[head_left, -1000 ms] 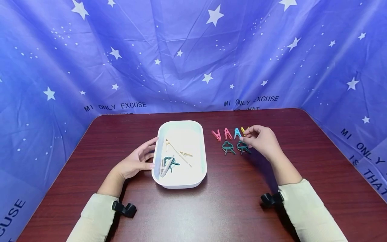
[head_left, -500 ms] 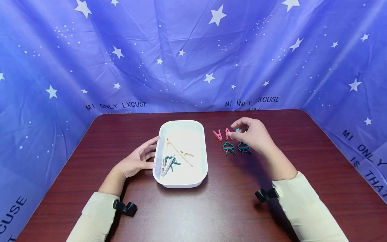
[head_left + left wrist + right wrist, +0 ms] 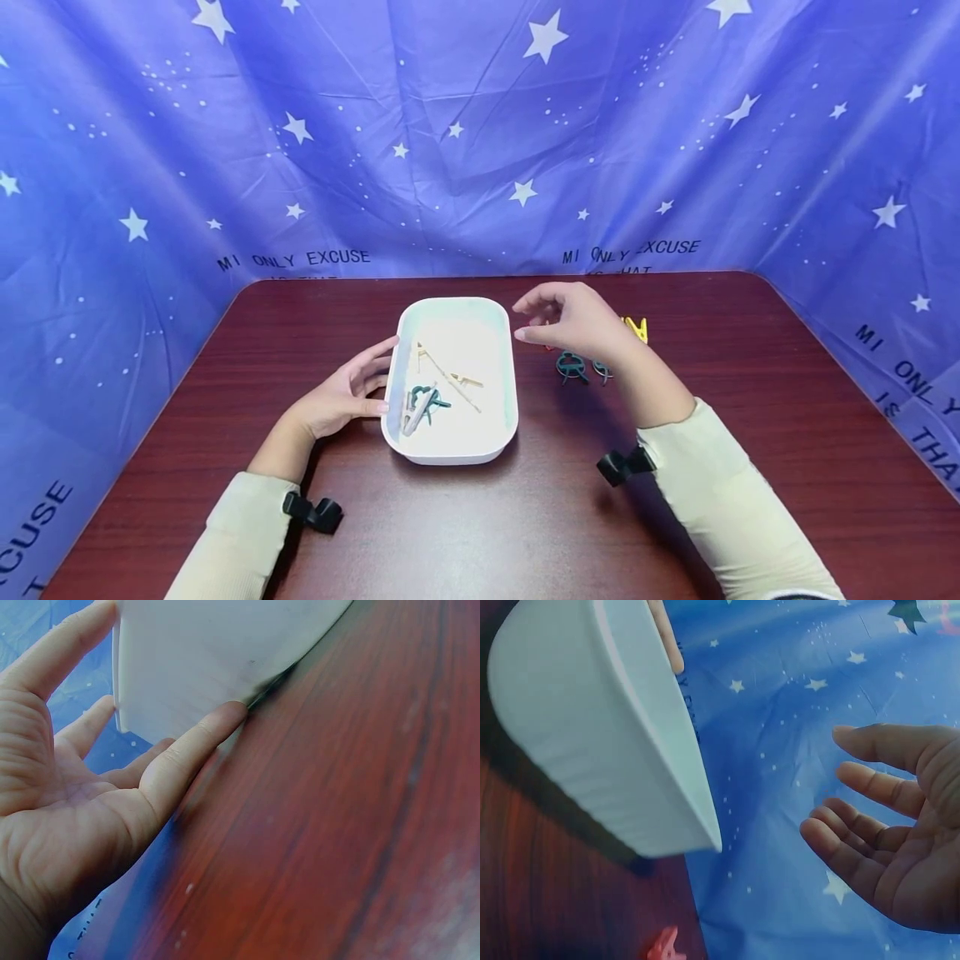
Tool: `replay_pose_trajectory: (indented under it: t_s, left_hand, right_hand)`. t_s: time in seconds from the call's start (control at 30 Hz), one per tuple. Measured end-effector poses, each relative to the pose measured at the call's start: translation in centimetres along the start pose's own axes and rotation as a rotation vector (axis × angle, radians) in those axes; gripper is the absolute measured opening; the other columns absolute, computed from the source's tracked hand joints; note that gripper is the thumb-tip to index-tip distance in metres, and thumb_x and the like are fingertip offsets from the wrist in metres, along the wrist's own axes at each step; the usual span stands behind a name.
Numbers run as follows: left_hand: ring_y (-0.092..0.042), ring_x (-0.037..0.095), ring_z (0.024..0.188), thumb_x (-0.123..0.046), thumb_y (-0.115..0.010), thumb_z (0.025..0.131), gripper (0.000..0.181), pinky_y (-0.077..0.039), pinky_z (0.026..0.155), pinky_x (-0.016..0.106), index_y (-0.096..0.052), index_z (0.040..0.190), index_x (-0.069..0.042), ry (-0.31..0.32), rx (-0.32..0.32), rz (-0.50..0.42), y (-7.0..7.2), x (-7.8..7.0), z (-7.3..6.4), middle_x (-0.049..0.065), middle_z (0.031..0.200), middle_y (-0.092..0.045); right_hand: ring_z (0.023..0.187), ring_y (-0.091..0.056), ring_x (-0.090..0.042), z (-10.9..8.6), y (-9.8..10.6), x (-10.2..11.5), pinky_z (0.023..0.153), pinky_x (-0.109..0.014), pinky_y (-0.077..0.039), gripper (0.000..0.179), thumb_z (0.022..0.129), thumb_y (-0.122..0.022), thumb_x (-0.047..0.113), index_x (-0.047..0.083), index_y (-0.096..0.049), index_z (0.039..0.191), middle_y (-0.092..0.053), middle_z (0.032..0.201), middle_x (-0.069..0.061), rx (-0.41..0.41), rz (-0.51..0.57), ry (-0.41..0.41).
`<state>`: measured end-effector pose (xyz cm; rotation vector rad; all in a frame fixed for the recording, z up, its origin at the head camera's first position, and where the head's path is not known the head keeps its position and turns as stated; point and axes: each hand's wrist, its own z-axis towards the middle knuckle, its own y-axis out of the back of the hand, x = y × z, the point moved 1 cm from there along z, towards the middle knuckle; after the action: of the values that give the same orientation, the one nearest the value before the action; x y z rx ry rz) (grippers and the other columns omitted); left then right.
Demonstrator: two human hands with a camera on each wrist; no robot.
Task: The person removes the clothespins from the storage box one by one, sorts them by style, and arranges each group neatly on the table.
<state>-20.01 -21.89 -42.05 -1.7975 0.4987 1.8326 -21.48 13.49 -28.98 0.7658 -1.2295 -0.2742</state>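
In the head view a white plastic tray [image 3: 450, 457] stands at mid-table. My left hand [image 3: 337, 402] rests against its left side, fingers extended, as the left wrist view also shows. My right hand [image 3: 576, 321] hovers just off the tray's right edge with thumb and fingers apart and nothing between them. Below that hand lie two green clips [image 3: 572, 367]; a yellow clip [image 3: 637, 328] is to its right. The hand mostly hides the pink and blue clips behind it. One pink clip [image 3: 666, 945] shows in the right wrist view.
Inside the tray lie a green clip [image 3: 433, 401], a greyish clothespin [image 3: 415, 417], small tan clips [image 3: 467, 381] and a thin stick-like piece [image 3: 453, 384]. A blue star-patterned curtain [image 3: 480, 142] surrounds the dark red wooden table [image 3: 465, 533] at the back and sides.
My right hand has moved left from beside the yellow clip, passing over the row of clips toward the tray. The yellow clip is uncovered again. My left hand stays on the tray.
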Motion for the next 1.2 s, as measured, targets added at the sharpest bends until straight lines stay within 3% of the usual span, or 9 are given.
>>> replay_pose_trajectory:
  t_s: [0.23,0.5,0.8,0.97,1.2]
  left_hand:
    - [-0.043,0.037,0.125,0.004,-0.074,0.08,0.098,-0.052,0.089,0.04,-0.015,0.157,-0.011,-0.005,0.004,-0.007,-0.2,0.0,0.1,0.03,0.152,-0.02]
    - [-0.044,0.037,0.124,0.003,-0.075,0.08,0.098,-0.052,0.089,0.04,-0.016,0.157,-0.012,-0.007,0.007,-0.013,-0.1,0.0,0.1,0.031,0.152,-0.019]
    - [-0.042,0.037,0.126,0.003,-0.073,0.081,0.096,-0.05,0.091,0.038,-0.015,0.157,-0.013,0.002,0.009,-0.004,-0.1,0.2,0.0,0.028,0.153,-0.019]
    - [-0.041,0.038,0.127,0.003,-0.073,0.081,0.097,-0.051,0.09,0.04,-0.014,0.157,-0.012,0.008,0.011,-0.009,-0.1,0.1,0.0,0.03,0.153,-0.018]
    - [-0.043,0.038,0.125,0.004,-0.073,0.08,0.098,-0.052,0.088,0.042,-0.014,0.157,-0.012,0.013,0.001,-0.014,-0.1,-0.2,0.0,0.029,0.153,-0.019]
  right_hand:
    - [0.088,-0.064,-0.017,1.8,-1.2,1.5,0.066,-0.033,-0.052,0.027,0.08,-0.081,0.015,0.011,-0.072,0.105,-0.07,0.096,-0.004,0.074,0.029,-0.002]
    - [0.087,-0.067,-0.013,4.0,-2.5,2.8,0.076,-0.033,-0.054,0.024,0.081,-0.079,0.016,0.011,-0.073,0.104,-0.071,0.1,0.001,0.169,0.016,0.082]
    - [0.09,-0.068,-0.019,6.2,-4.3,3.7,0.075,-0.031,-0.055,0.02,0.081,-0.079,0.01,0.007,-0.073,0.1,-0.07,0.098,-0.001,0.305,0.082,0.14]
    - [0.089,-0.067,-0.02,7.3,-5.4,3.5,0.072,-0.032,-0.056,0.019,0.081,-0.077,0.006,0.005,-0.073,0.1,-0.071,0.098,-0.006,0.376,0.103,0.141]
    - [0.087,-0.066,-0.017,9.2,-7.7,1.9,0.071,-0.034,-0.057,0.024,0.082,-0.075,0.003,0.0,-0.073,0.106,-0.07,0.093,-0.005,0.501,0.136,0.079]
